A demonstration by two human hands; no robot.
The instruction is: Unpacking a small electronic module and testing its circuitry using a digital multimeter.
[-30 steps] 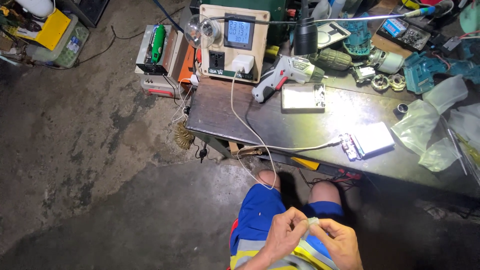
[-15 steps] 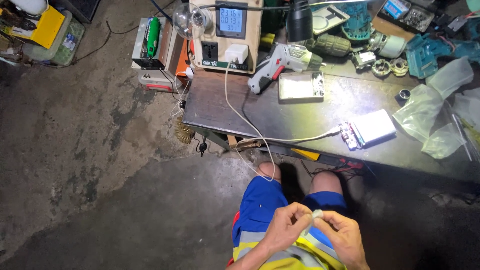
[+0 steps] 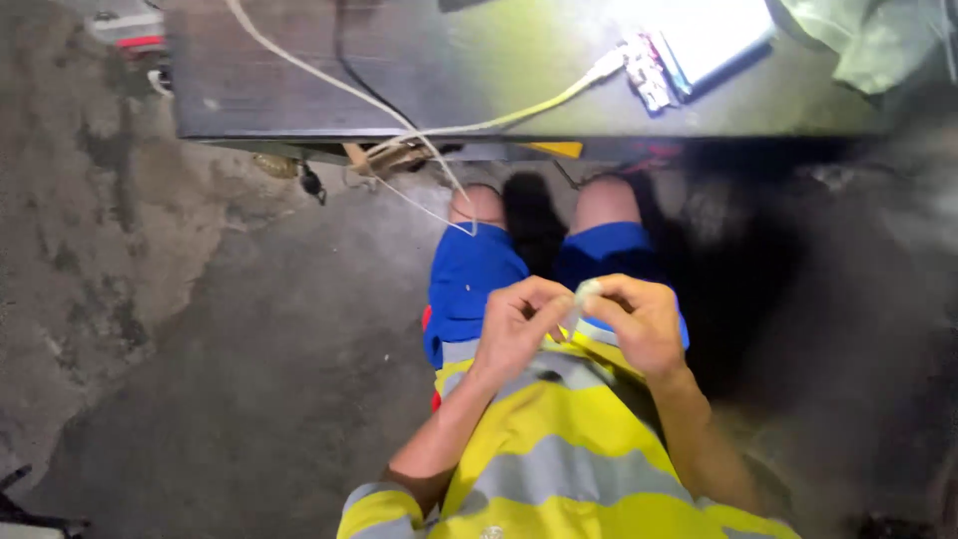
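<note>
Both hands meet over my lap, above blue shorts and a yellow vest with grey stripes. My left hand (image 3: 519,324) and my right hand (image 3: 639,319) pinch a small pale object (image 3: 587,291) between their fingertips; what it is I cannot tell. A white cable (image 3: 429,150) hangs from the dark workbench (image 3: 299,95) down toward my knees. On the bench top right lies a small circuit board (image 3: 649,75) beside a brightly lit white pack (image 3: 714,30), with the cable plugged into the board.
Bare concrete floor (image 3: 200,349) spreads to the left. A crumpled plastic bag (image 3: 868,45) lies on the bench's right end. Deep shadow fills the space under the bench to my right.
The view has tilted down and closer: the tools at the back of the bench left the frame. Both hands stay together on the small pale object.
</note>
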